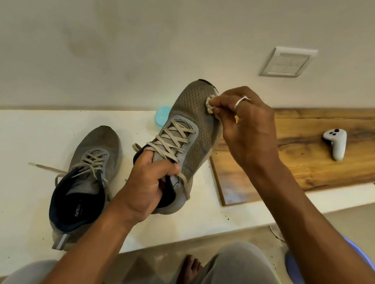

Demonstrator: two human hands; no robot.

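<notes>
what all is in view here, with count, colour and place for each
held shoe: 1, grey, lifted over the table, toe up
second shoe: 1, grey, lying on the table, left
wad: 1, off-white, against the held shoe's toe
round thing: 1, light blue, behind the held shoe
table: 1, white, under the shoes
wooden top: 1, brown, right
controller: 1, pale grey, on the wooden top
switch plate: 1, white, on the wall
left hand: 1, grips the held shoe's collar
right hand: 1, ringed, pinches the wad

— What's the left hand [147,181] holding?
— A grey shoe [190,128], gripped at the collar, toe tilted up.
— And the right hand [246,127]?
— Pinching a small cloth wad [210,104] against the toe mesh. The other shoe [86,177] lies on the white table [19,136].
</notes>
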